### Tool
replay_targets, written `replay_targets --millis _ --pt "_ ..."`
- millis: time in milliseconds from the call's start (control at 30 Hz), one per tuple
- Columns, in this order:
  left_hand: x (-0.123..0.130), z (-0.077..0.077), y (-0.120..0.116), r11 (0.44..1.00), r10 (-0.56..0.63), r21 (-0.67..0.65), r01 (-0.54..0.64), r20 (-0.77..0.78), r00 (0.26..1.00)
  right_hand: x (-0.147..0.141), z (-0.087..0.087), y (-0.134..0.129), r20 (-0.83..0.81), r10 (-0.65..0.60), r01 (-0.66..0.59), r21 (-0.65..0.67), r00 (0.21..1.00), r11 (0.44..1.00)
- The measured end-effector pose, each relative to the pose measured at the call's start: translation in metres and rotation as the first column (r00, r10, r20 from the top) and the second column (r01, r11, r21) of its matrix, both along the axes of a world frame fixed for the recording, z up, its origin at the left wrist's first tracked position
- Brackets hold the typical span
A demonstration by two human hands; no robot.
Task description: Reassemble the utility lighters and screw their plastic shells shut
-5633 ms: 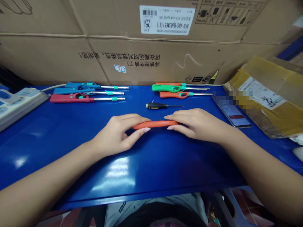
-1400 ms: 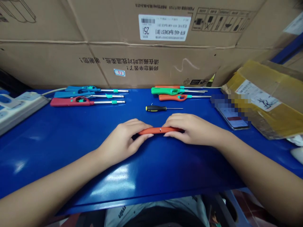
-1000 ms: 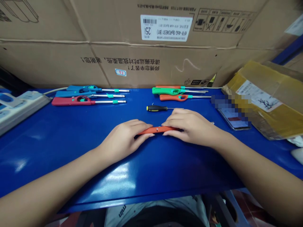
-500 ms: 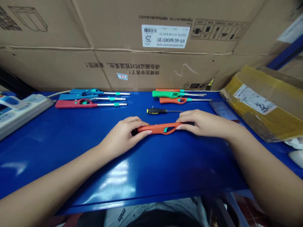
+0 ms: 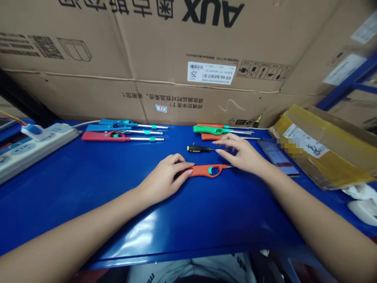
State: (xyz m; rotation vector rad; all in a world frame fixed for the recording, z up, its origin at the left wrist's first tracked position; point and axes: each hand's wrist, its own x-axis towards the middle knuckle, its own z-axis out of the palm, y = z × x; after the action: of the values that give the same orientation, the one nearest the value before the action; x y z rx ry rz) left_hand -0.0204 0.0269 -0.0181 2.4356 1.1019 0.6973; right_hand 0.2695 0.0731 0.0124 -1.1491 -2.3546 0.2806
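1. Left hand (image 5: 171, 175): fingers closed on the butt of the orange lighter (image 5: 202, 171), low over the middle of the surface (image 5: 206, 220); contact with it unclear.
2. Lighter axis: left to right; nozzle points right, its tip hidden by the right hand (image 5: 240, 155).
3. Right hand: fingers parted about the shaft of the screwdriver (image 5: 198, 148); touch cannot be told.
4. Screwdriver: beyond the lighter, roughly parallel, shaft pointing right; handle left of the right fingers, the nearer hand.
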Motion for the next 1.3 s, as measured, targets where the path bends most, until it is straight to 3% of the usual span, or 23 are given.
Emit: replay_targets --millis 267,467,567,667,800,967,1133,1300 --pt "0.003 0.003 -0.003 1.000 -0.003 0.009 0.003 0.042 0.999 -0.051 -0.004 0.018 0.071 0.030 -0.028 -0.038 0.997 0.999" --pt "0.000 0.010 0.000 0.994 0.107 -0.004 -0.107 0.113 0.988 -0.038 0.007 0.011 -0.209 -0.069 0.069 -0.010 0.976 0.998" --pt "-0.001 0.015 0.018 0.989 0.149 -0.017 -0.149 0.083 0.985 -0.029 0.003 0.001 -0.429 -0.138 0.141 -0.024 0.893 0.990" --pt "0.005 0.020 0.045 0.989 0.147 -0.029 -0.147 0.004 0.989 -0.028 -0.006 -0.007 -0.601 -0.134 0.124 -0.058 0.788 0.991" --pt "0.021 0.023 0.076 0.989 0.134 -0.046 -0.138 -0.086 0.987 -0.033 -0.012 -0.010 -0.740 -0.127 0.069 -0.109 0.661 0.992" --pt "0.032 0.021 0.094 0.977 0.152 -0.137 -0.166 -0.113 0.982 -0.029 -0.009 -0.007 -0.847 -0.175 0.039 -0.180 0.502 0.983" --pt "0.027 0.026 0.094 0.936 0.198 -0.296 -0.192 -0.011 0.980 -0.020 -0.002 -0.006 -0.898 -0.285 -0.049 -0.319 0.336 0.946" --pt "0.012 0.040 0.054 0.865 0.280 -0.485 -0.129 0.254 0.926 -0.021 0.006 -0.011 -0.888 -0.394 -0.179 -0.438 0.236 0.881"
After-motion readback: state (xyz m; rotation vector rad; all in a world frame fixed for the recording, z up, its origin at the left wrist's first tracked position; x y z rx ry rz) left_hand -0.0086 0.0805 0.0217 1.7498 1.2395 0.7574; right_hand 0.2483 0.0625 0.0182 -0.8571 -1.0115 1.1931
